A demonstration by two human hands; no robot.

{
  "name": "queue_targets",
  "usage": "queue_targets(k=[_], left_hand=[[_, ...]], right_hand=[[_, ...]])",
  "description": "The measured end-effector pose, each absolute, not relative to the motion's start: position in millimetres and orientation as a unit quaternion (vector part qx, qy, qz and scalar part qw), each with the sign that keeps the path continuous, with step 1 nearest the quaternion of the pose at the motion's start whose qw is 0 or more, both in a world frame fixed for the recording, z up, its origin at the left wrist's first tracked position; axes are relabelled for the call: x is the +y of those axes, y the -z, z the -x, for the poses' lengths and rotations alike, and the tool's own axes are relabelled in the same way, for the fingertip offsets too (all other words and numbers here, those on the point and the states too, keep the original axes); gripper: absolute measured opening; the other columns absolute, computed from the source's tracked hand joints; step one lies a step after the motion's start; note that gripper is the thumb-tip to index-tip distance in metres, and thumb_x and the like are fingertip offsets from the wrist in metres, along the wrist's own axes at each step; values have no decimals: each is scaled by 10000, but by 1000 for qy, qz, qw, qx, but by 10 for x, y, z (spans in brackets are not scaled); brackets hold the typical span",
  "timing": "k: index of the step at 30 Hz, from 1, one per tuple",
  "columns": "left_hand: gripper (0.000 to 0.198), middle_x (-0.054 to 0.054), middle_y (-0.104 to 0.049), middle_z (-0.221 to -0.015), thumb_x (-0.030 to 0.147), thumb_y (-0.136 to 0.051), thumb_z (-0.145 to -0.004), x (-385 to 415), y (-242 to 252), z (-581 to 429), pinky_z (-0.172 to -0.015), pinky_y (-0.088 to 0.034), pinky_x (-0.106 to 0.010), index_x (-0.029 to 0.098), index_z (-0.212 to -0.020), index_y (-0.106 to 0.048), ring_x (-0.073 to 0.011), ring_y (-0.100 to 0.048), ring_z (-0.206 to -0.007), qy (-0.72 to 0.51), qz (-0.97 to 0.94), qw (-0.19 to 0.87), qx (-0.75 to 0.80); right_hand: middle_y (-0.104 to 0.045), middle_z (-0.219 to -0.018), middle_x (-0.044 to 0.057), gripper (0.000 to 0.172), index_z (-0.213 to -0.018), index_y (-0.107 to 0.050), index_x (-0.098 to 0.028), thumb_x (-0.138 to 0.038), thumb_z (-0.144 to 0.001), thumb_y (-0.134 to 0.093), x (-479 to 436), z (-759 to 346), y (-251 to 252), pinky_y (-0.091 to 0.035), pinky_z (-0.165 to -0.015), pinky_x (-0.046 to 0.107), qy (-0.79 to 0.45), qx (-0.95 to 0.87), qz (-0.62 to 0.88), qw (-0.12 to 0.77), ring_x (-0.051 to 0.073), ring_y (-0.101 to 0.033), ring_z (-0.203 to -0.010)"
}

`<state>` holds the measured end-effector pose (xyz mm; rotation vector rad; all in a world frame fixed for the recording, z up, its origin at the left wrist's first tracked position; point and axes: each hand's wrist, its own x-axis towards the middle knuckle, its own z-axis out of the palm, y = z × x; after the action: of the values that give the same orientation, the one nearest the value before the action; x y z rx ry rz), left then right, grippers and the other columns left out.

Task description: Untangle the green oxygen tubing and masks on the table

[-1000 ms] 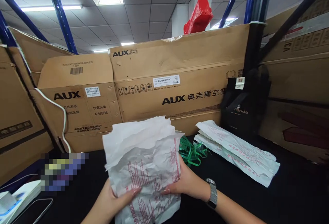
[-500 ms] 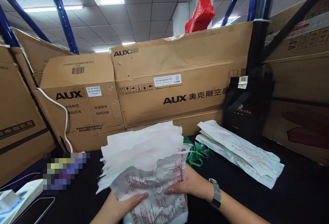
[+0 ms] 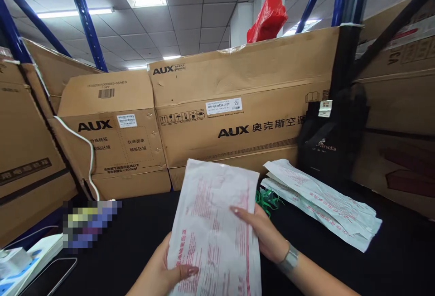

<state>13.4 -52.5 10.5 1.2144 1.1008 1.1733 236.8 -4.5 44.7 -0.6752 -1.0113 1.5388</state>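
A white packet (image 3: 214,223) printed with red text stands tilted up before me at the lower middle, its printed face turned my way. My left hand (image 3: 161,264) grips its lower left edge, thumb lying across the front. On the right edge, higher up, my right hand (image 3: 267,232) is closed round the packet with its thumb pressed on the print; a silver-banded watch (image 3: 290,258) is on that wrist. The fingers behind the packet are hidden. Just beyond my right hand lies a tangle of green strands (image 3: 268,199), partly covered by the packet.
Similar printed packets (image 3: 326,205) lie in a pile on the black tabletop (image 3: 136,223) at right. AUX cartons (image 3: 238,144) wall off the back, with a black bag (image 3: 326,146) in front. A power strip (image 3: 30,264) and a phone (image 3: 49,278) lie at lower left.
The packet now shows a flat, smooth printed face; before, it was crumpled below ragged white sheets, which are out of sight now. My right hand has moved slightly up and right.
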Motion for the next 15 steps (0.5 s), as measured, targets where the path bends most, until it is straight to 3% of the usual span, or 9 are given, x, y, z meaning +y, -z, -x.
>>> queue_targets(k=[5, 10, 15], left_hand=[[632, -86, -694, -900, 317, -810, -439, -596, -151, -51, -761, -466, -398, 166, -1005, -575, -297, -622, -848, -430, -537, 563, 458], [364, -48, -696, -718, 409, -729, -575, -587, -160, 7, -571, -496, -317, 155, -802, -601, -225, -643, -636, -449, -533, 518, 496], [404, -27, -701, -641, 432, -737, -553, -637, -201, 312, -452, -480, -273, 170, -820, -587, -207, -642, -513, -487, -467, 512, 532]], right_hand=[[-689, -940, 87, 391, -966, -636, -160, -299, -616, -744, 69, -2506, -472, -486, -786, 394, -632, -424, 284, 583, 263, -632, -875], [-702, -886, 76, 379, -890, -664, -159, -342, -573, -764, 120, -2488, -372, -490, -769, 395, -575, -409, 332, 626, 272, -624, -870], [-634, -1080, 85, 405, -1058, -612, -203, -364, -693, -680, 109, -2502, -424, -465, -829, 386, -628, -484, 274, 544, 247, -568, -1003]])
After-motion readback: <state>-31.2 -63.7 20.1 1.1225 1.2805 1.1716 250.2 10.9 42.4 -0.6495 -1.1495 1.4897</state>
